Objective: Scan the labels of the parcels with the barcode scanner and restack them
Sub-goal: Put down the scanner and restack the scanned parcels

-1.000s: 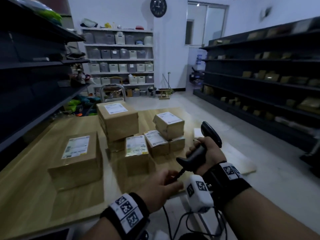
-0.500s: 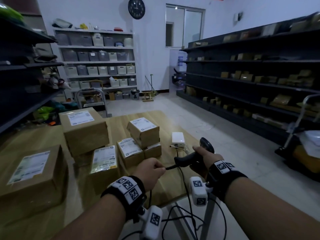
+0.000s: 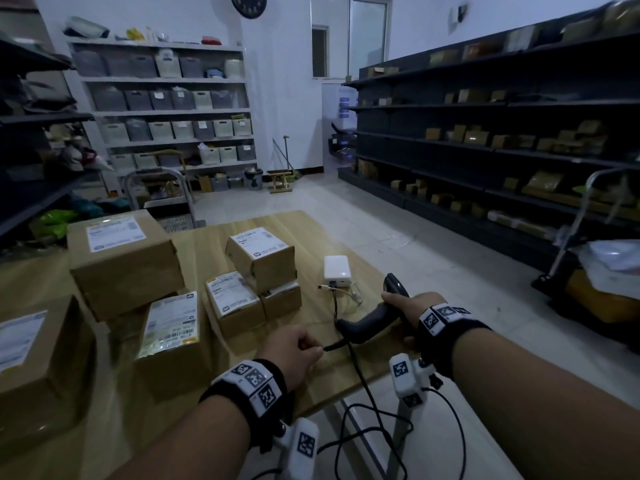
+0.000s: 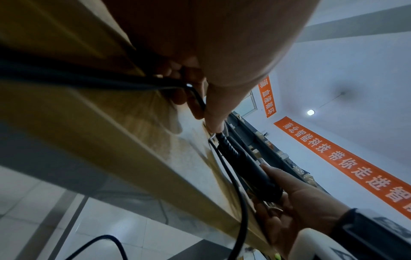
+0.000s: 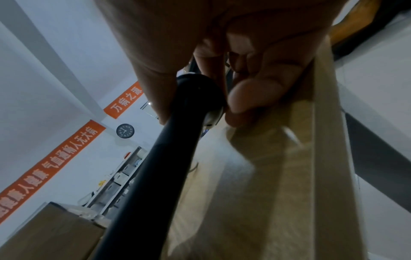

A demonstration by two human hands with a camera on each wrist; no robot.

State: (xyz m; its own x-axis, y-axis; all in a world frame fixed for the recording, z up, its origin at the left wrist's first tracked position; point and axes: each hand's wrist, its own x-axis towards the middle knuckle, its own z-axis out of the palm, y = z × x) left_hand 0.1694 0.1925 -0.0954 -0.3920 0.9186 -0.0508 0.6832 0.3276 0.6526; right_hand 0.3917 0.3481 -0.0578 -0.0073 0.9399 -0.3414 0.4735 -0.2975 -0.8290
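Note:
Several brown cardboard parcels with white labels sit on the wooden table [image 3: 207, 244]: a big one [image 3: 121, 261] at the back left, a small one [image 3: 259, 258] stacked on two others, one [image 3: 173, 334] in front, one [image 3: 34, 358] at the far left. My right hand [image 3: 405, 313] grips the black barcode scanner [image 3: 374, 320] low over the table's right edge; its handle [image 5: 155, 167] fills the right wrist view. My left hand [image 3: 294, 351] pinches the scanner's black cable [image 3: 332, 346] just behind the handle, seen as the cable [image 4: 200, 103] between fingers [image 4: 213, 109].
A white adapter box [image 3: 336, 268] with a short lead lies on the table behind the scanner. The cable loops down past the table's front edge. Dark shelving [image 3: 485, 150] lines the right side, grey bins [image 3: 166, 98] the back wall, and a trolley [image 3: 595, 289] stands at right.
The scanner has come down from an upright hold to lie low and level near the table's right edge. My left hand has closed on its cable. The view has swung right.

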